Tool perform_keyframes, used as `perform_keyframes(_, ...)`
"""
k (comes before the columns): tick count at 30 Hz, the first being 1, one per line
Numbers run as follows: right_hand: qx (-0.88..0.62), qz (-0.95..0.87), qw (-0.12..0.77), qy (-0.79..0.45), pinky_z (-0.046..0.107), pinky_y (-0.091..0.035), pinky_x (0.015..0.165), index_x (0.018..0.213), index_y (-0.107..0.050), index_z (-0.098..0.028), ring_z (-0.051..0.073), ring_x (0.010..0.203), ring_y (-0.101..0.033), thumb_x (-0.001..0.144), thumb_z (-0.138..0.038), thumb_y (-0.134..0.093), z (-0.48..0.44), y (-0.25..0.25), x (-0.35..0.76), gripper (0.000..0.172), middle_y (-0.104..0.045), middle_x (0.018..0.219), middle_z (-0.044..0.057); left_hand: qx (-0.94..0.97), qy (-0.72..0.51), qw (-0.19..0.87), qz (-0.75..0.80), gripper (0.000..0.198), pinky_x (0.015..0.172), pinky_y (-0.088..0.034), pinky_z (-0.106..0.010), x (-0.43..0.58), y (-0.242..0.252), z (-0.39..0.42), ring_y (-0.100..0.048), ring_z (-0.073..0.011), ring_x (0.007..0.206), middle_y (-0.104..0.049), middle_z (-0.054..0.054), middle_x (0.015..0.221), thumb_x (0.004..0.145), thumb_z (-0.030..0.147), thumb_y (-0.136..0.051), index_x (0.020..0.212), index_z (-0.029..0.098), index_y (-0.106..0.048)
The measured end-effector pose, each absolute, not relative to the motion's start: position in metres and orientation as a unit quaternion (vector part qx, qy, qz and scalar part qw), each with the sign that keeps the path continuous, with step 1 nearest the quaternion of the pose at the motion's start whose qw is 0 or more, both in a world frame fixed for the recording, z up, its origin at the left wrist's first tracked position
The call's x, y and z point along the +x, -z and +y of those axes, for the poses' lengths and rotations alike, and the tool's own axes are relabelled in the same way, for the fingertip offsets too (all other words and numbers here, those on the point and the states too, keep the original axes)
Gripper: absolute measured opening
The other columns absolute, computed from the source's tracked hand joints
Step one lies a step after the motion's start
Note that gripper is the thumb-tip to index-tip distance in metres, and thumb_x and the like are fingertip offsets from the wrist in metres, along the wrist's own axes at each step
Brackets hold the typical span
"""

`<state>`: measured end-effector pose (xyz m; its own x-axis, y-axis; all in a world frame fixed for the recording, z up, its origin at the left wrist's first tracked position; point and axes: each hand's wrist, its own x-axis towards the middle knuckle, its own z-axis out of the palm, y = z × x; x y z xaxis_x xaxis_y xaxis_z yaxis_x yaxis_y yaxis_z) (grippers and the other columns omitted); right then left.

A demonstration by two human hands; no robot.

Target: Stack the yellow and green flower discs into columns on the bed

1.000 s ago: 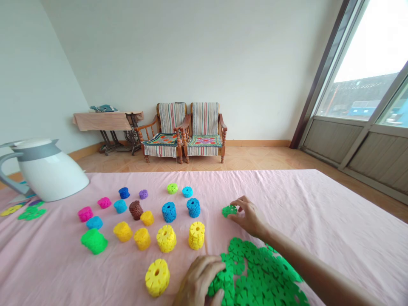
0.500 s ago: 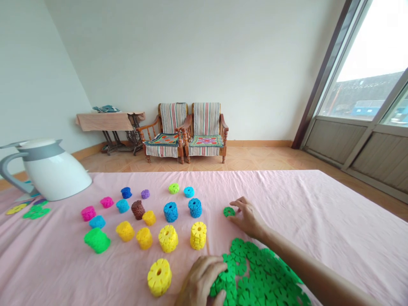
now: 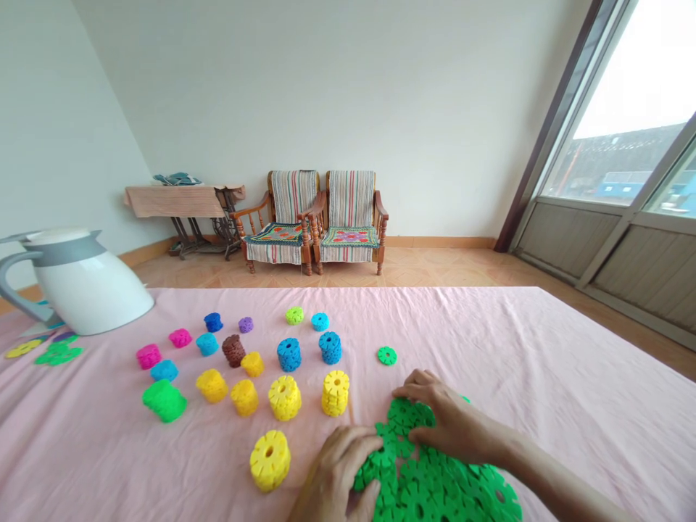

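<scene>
Right arm: the forearm runs in from the lower right corner, slanting left and away from the person, low over the table's pink cloth (image 3: 549, 362).
Right hand: palm down, the right hand (image 3: 449, 420) is over the far part of the green discs, its fingers bent forward and its thumb set apart from them. It is partly open, with a green disc showing in the gap between thumb and index finger; the fingertips appear to touch the discs.
Left hand: at the bottom edge of the view, the left hand (image 3: 340, 467) sits against the near left side of the green discs, back of the hand up. The fingers curl to the right and the thumb lies lower, with discs between them; whether it grips any cannot be told.
Green pile: the loose green discs (image 3: 429, 489) overlap in a spread between and below the two hands.
Single disc: one green disc (image 3: 387, 355) lies flat beyond the right fingertips, apart from the pile.
Yellow stacks: the nearest yellow stack (image 3: 270, 460) stands left of the left hand; another yellow stack (image 3: 336, 394) stands beyond that hand.
Blue stack: the blue stack (image 3: 330, 348) stands left of the single disc.
</scene>
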<state>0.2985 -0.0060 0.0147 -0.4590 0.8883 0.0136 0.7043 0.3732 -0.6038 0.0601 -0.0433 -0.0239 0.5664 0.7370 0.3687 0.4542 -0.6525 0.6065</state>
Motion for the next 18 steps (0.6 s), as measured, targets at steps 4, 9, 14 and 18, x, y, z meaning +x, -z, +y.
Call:
perform_keyframes(4,-0.508,-0.801,0.171,-0.267,0.033,-0.043,0.080,0.095,-0.062,-0.020,0.021,0.091,-0.052,0.061,-0.010,-0.065,-0.003,-0.011,0.297,0.035,-0.057,0.096,0.005,0.854,-0.313,0.227,0.348,0.048,0.091,-0.050,-0.032,0.060,0.021,-0.043,-0.059,-0.0203,0.102,-0.063,-0.006,0.110,0.070,0.004,-0.054,0.114,0.022,-0.058)
perform_keyframes(9,-0.508,-0.798,0.198,-0.255,0.032,-0.045,0.077,0.091,-0.057,-0.020,0.019,0.086,-0.053,0.062,-0.012,-0.065,0.004,-0.007,0.298,0.032,-0.057,0.093,0.004,0.856,-0.308,0.231,0.346,0.045,0.090,-0.051,-0.034,0.060,0.019,-0.041,-0.060,-0.0216,0.102,-0.064,-0.008,0.110,0.071,0.006,-0.055,0.114,0.021,-0.059)
perform_keyframes(14,-0.547,-0.756,0.317,-0.167,0.031,-0.046,0.075,0.090,-0.053,-0.020,0.017,0.081,-0.055,0.065,-0.014,-0.064,0.040,0.017,0.296,0.028,-0.056,0.089,0.003,0.853,-0.306,0.236,0.351,0.046,0.091,-0.050,-0.034,0.059,0.021,-0.041,-0.059,-0.0218,0.103,-0.064,-0.008,0.111,0.071,0.006,-0.055,0.114,0.021,-0.059)
perform_keyframes(18,-0.578,-0.731,0.336,-0.134,0.031,-0.045,0.073,0.087,-0.053,-0.020,0.017,0.078,-0.056,0.066,-0.019,-0.066,0.071,0.035,0.291,0.024,-0.056,0.086,0.002,0.854,-0.299,0.242,0.351,0.047,0.091,-0.050,-0.032,0.059,0.021,-0.041,-0.059,-0.0211,0.104,-0.063,-0.007,0.111,0.070,0.004,-0.055,0.114,0.021,-0.058)
